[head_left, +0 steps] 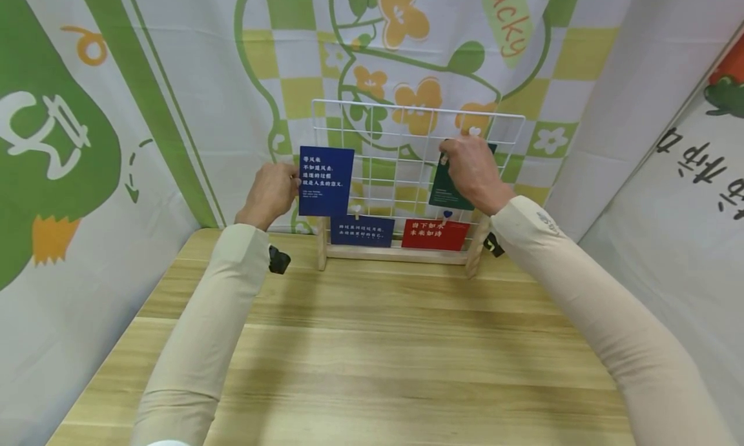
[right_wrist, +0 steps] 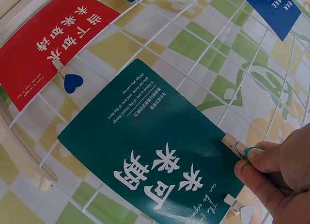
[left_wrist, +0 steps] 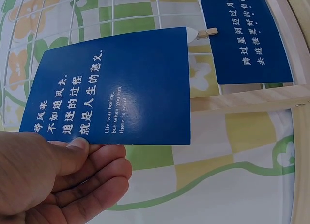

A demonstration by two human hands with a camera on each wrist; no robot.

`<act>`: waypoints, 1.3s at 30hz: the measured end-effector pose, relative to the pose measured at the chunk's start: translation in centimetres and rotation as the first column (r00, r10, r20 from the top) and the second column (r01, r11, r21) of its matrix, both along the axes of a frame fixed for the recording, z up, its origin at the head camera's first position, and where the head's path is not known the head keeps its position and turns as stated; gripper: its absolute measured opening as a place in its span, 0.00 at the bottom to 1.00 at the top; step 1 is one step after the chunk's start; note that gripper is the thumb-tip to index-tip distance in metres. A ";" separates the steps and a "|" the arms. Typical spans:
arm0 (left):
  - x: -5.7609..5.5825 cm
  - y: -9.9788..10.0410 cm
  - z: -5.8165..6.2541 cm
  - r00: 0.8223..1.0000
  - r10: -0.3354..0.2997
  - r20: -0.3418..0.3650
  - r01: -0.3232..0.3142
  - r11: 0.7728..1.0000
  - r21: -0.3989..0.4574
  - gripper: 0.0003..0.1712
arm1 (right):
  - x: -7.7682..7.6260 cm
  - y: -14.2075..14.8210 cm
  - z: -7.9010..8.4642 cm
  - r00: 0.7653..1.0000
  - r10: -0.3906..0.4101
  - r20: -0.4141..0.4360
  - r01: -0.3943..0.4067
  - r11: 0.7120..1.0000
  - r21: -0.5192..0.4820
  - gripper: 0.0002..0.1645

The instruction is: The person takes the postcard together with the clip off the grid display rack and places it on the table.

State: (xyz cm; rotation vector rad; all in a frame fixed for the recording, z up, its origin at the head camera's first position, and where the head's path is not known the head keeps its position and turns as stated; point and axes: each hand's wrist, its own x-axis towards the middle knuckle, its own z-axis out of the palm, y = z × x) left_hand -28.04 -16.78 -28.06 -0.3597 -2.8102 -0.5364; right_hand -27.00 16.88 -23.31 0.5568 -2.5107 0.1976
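My left hand pinches a dark blue card with white writing by its edge, between thumb and fingers. The card stands upright in front of the left side of a white wire grid rack. At the rack's upper right, my right hand pinches a small wooden clothespin with a green decoration. That peg sits at the edge of a dark green card, which lies against the grid. A second peg with a white heart is on the same edge. In the head view my right hand covers part of the green card.
Low on the rack hang another blue card and a red card, each with a heart peg at its top. The rack stands on a wooden base at the back of a wood-grain table. A patterned cloth hangs behind it.
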 end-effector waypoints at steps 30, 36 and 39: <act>0.4 -0.3 -0.1 1.000 -0.005 0.007 0.005 1.000 -0.014 0.11 | 0.4 1.7 -0.6 0.998 -0.048 0.032 0.048 0.999 0.016 0.23; 0.5 -0.4 0.0 1.000 0.006 0.021 -0.006 1.000 -0.009 0.11 | 0.4 1.8 -0.6 0.998 -0.048 0.033 0.048 0.999 0.013 0.21; 0.5 -0.5 0.0 1.000 0.003 0.018 -0.003 1.000 -0.004 0.11 | 0.4 1.8 -0.6 0.998 -0.048 0.031 0.048 0.999 0.004 0.21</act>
